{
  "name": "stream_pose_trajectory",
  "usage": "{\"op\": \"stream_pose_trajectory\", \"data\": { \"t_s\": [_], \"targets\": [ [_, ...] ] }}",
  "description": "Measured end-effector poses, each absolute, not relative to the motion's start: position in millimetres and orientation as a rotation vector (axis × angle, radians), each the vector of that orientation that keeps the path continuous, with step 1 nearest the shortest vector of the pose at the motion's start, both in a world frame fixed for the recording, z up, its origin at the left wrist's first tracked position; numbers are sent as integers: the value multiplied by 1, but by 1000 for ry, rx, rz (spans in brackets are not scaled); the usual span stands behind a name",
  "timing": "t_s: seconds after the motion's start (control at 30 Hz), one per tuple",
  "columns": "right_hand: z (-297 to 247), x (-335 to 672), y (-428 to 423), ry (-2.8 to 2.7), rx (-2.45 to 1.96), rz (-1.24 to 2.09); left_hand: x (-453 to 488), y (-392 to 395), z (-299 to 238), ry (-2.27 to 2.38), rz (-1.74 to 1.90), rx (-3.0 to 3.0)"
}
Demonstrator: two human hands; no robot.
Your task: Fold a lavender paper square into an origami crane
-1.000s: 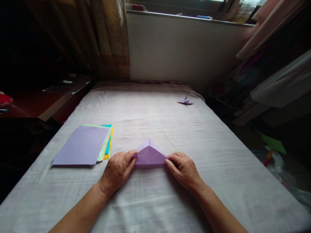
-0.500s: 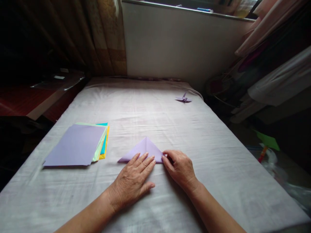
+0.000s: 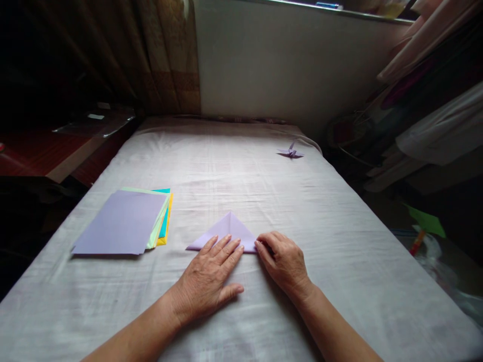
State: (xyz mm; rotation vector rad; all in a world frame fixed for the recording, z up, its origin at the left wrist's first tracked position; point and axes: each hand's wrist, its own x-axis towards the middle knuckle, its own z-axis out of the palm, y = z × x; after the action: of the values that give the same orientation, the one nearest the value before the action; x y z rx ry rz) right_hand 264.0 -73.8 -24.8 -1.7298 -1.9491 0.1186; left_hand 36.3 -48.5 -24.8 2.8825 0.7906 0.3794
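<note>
- Red-brown wooden top (image 3: 30, 153), one, off the left edge of the white cloth (image 3: 211, 186).
- Clear plastic packet (image 3: 109, 125), one, flat on the wooden top; two white patches on it, contents too dim to make out.
- Paper stack (image 3: 116, 221), one, near the left edge of the cloth. Four colours counted: purple uppermost, then pale green, blue and yellow showing along its right side. Number of sheets cannot be told.
- Patterned curtain (image 3: 169, 60), one length, beyond the far left corner of the cloth.
- Left hand (image 3: 213, 274), one: laid flat, fingers over the lower middle of the folded purple paper, thumb set out on the cloth. One second ago it gripped the paper's left end.
- Folded purple paper (image 3: 229, 229), one, at the middle of the cloth's near half: a triangle lying flat, apex towards the far edge, upright crease at centre, long side under the left hand's fingers. One second ago it was held stretched between both hands, its front layer raised.
- Right hand (image 3: 285, 261), one: thumb and fingertips closed on the triangle's right corner, the same corner as half a second ago; well apart from the other hand.
- Purple paper crane (image 3: 292, 152), one, near the far right corner of the cloth, in the same place throughout.
- Green piece (image 3: 426, 220) with an orange-red stem, one, off the right edge.
- Clear plastic bag (image 3: 437, 266), beside the stem, contents unclear.
- Hanging garments (image 3: 445, 130), several, beyond the right edge; not countable in the shade.
</note>
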Motion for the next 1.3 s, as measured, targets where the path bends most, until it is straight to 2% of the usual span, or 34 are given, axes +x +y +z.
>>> {"op": "stream_pose_trajectory", "data": {
  "t_s": [1.3],
  "targets": [
    [-26, 253, -72, -1936, -1744, 33, 40, -48, -21, 863, 154, 2838]
  ]
}}
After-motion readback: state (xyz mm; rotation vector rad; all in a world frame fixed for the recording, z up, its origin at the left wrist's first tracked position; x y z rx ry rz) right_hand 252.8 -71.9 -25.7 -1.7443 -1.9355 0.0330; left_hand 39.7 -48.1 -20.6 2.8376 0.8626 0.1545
